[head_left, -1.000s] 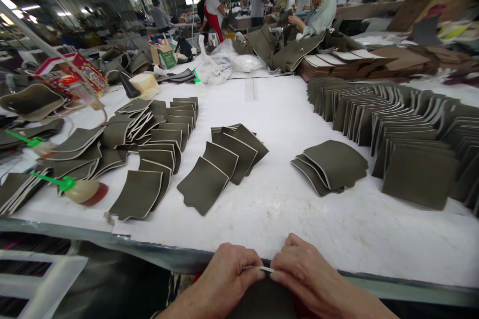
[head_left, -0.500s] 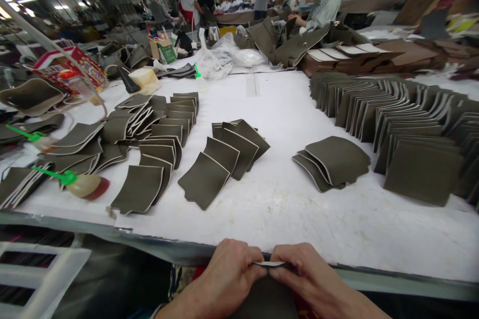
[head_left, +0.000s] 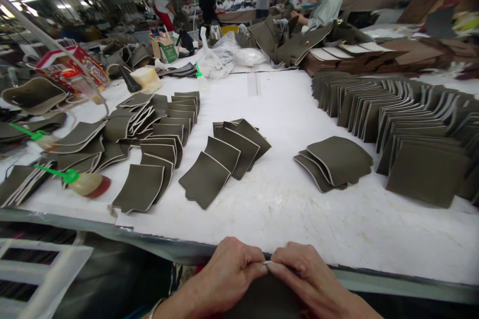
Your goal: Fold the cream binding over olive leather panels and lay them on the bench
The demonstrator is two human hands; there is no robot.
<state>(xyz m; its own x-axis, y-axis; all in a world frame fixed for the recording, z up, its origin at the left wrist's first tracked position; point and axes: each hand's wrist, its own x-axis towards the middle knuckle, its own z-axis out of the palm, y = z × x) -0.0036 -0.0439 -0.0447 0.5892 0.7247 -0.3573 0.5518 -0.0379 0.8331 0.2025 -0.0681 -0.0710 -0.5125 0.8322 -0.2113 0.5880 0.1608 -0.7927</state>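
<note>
At the table's front edge, my left hand (head_left: pixel 234 269) and my right hand (head_left: pixel 305 271) both pinch the top edge of one dark olive leather panel (head_left: pixel 267 296). Thumbs and fingertips meet close together at its middle, where only a sliver of pale edge shows. The panel hangs down toward my lap, and its lower part is out of view. Beyond my hands lies a small fan of similar panels (head_left: pixel 205 179). Another small stack of panels (head_left: pixel 337 162) rests to the right of it.
Long rows of standing panels (head_left: pixel 422 169) fill the right side. Overlapping panels (head_left: pixel 138 184) cover the left, with a green-nozzled glue bottle (head_left: pixel 88 182) lying beside them. Plastic bags (head_left: pixel 224 55) sit at the back, where a person (head_left: pixel 325 2) works. A pale slatted frame (head_left: pixel 37 279) stands lower left.
My fingertips have come closer together over the panel's edge, so less of the pale edge shows. A person in the background at left has moved. The table's contents stay put.
</note>
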